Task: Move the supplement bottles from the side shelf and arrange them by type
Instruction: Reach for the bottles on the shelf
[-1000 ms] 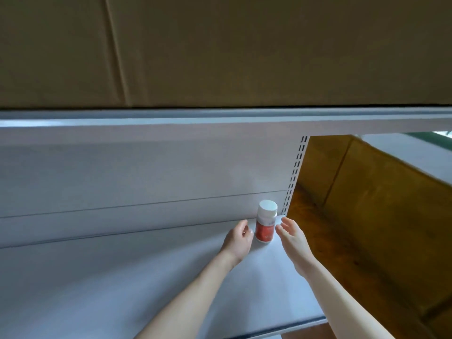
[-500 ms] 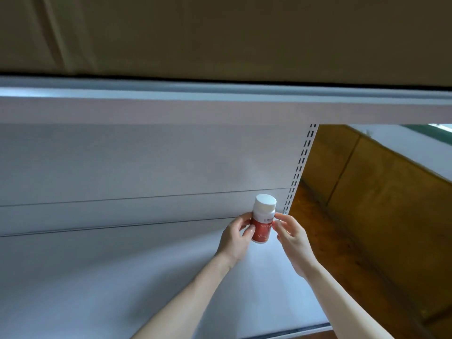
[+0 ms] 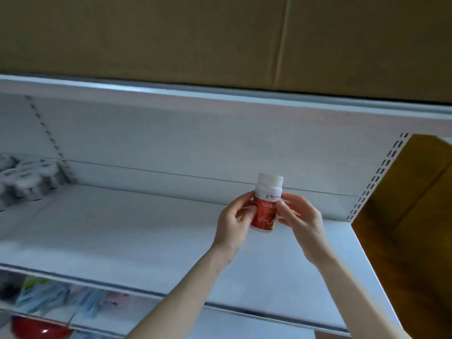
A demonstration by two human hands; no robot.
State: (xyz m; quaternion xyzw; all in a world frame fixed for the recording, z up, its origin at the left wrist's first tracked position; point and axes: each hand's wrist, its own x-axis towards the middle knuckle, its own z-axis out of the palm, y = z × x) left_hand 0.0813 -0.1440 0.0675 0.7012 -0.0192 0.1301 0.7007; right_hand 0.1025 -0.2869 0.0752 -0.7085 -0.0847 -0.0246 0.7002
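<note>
**Supplement bottle held in both hands above the white shelf**

A person holds one supplement bottle point(image 3: 265, 206) upright between both hands, in front of the white shelf point(image 3: 137, 231) and clear of its surface. The bottle has a white cap, a white band below it with small dark print, and a red label with white characters and a thin white line graphic across its lower part.

The left hand point(image 3: 233, 223) wraps the bottle's left side; its fingers point(image 3: 241, 203) curl round the label and press against it, thumb to the front. The right hand point(image 3: 302, 217) takes the opposite side, its fingers point(image 3: 285, 204) closed on the right edge of the label, with the thumb lying across the front. Both forearms reach up from the lower edge of the view.

The shelf board under the hands is bare. Its back panel is white, with a slotted upright point(image 3: 376, 177) at the right end. Just beyond that upright stands a brown cardboard box point(image 3: 413, 216). Another large cardboard box point(image 3: 220, 37) sits on the shelf above and fills the top of the view.

At the far left of the same shelf, well apart from the hands, is a blurred cluster of white-capped bottles point(image 3: 27, 177); their labels cannot be read. Below the shelf's front edge, blurred coloured packages point(image 3: 53, 302) show on a lower level.
</note>
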